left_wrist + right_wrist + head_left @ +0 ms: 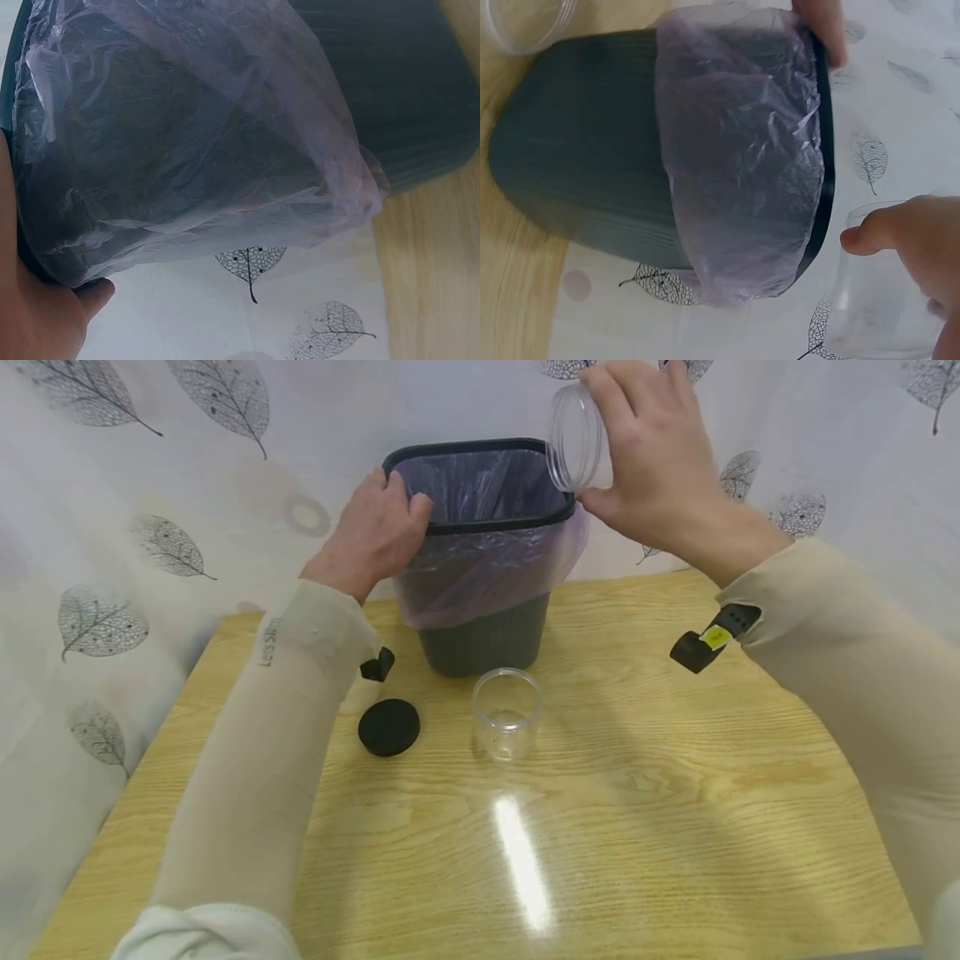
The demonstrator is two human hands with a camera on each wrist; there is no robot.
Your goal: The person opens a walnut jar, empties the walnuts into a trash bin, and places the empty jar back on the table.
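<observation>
A dark trash bin [487,643] stands on the table, lined with a thin pinkish bag [480,585] folded over its black rim. My left hand [378,531] grips the rim at the left side; in the left wrist view only part of that hand [45,319] shows. Above the bin's right edge, my right hand [660,460] holds a clear jar [573,439] tipped on its side, its round mouth facing the bin. In the right wrist view the jar [877,300] looks see-through, with the thumb across its side. The bin's bottom inside is hidden.
Another clear jar [506,727] stands upright in front of the bin. To its left lies a round black lid [388,727]. The wooden table [637,843] extends toward me, and a curtain with leaf prints [307,418] hangs behind the bin.
</observation>
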